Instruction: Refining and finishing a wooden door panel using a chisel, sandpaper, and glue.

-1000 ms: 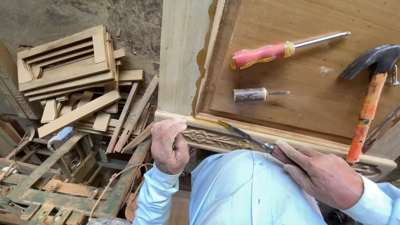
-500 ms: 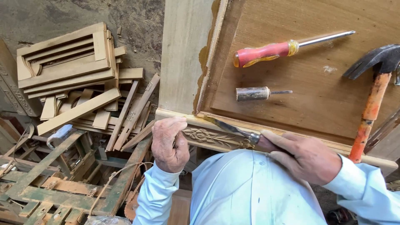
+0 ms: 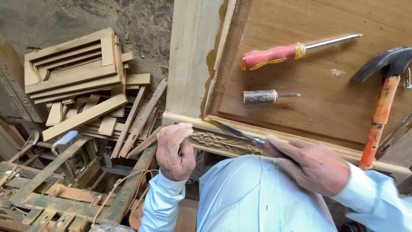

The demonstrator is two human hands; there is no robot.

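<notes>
My right hand grips a chisel by its handle, and the blade lies along the near rail of a wooden panel. The blade tip rests near the panel's lower left corner, just above a carved floral strip. My left hand is curled with its fingertips pressed on the rail's left end, beside the carving. Pale blue sleeves cover both arms.
On the panel lie a red-handled screwdriver, a short dark-handled tool and a hammer with an orange handle at the right. A heap of wood offcuts and frames lies on the dirt floor to the left.
My right hand has slid the chisel leftward along the rail, toward the lower left corner. The left hand has stayed on the rail's end.
</notes>
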